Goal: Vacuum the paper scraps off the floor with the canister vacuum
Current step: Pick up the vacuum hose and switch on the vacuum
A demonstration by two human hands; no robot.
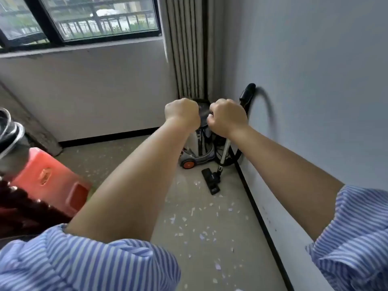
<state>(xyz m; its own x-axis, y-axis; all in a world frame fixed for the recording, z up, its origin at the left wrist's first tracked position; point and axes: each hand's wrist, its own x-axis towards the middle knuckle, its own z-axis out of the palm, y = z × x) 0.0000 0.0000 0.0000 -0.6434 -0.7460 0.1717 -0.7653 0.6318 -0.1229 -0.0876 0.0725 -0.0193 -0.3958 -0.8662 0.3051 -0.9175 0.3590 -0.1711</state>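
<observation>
In the room's corner stands a silver canister vacuum (202, 148) with an orange wheel. Its metal wand (225, 151) leans against the right wall, the black hose handle (247, 93) at the top and the black floor head (212, 181) flat on the floor. Small white and lilac paper scraps (195, 223) lie scattered over the beige floor between me and the vacuum. Both arms reach straight forward. My left hand (181, 113) and my right hand (227, 117) are curled into fists in front of the canister's top, hiding it. Nothing shows inside either fist.
A red plastic stool (50, 177) stands at the left, with a dark coiled object (10, 129) above it. A window and grey curtain (186, 45) fill the back wall. The white wall (315, 101) with black skirting runs along the right.
</observation>
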